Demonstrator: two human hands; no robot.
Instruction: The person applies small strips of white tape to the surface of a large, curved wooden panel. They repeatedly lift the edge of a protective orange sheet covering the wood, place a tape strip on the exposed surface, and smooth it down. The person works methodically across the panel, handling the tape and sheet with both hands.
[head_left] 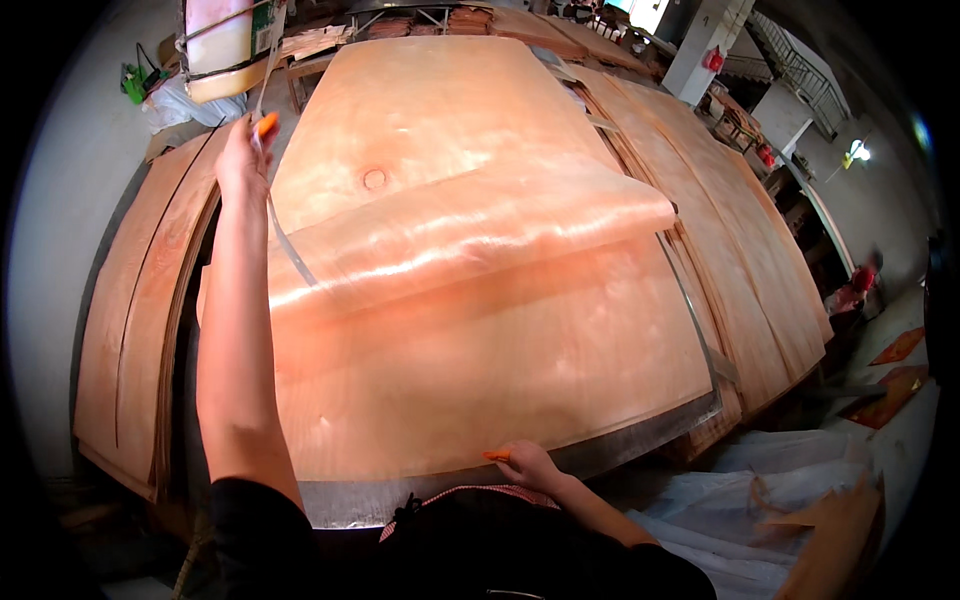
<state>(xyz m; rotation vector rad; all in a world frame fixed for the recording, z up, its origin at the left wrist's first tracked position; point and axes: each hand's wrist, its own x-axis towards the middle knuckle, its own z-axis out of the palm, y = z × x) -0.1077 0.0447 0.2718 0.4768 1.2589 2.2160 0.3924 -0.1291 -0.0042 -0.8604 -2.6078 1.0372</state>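
Just above the left hand (243, 165) hangs a cord-tied plastic container (222, 50), whitish above and yellowish at its base, while a thin pale strip (291, 252) slants down from beside those fingers to the wood, crossing the space toward the right hand (530, 468). Outward of the left fingers stands a long brown stack of wood veneer (150, 270); well out beyond the right fingers lies another, a broad tan stack of veneer sheets (735, 220), with crumpled translucent plastic sheeting (740, 500) nearer the body. The grey metal table edge (640, 430) runs just beside the right hand. The left fingers are curled closed around a blurred orange-tipped object (267, 124), and the right fingers are closed on a small orange piece (496, 455). A large, glossy, peach-coloured thin wood sheet (490, 235) bows up in a rounded fold, forward of the right fingers and to the right of the left ones; the flat pale wood sheet (480, 375) below it reaches close to the right fingertips.
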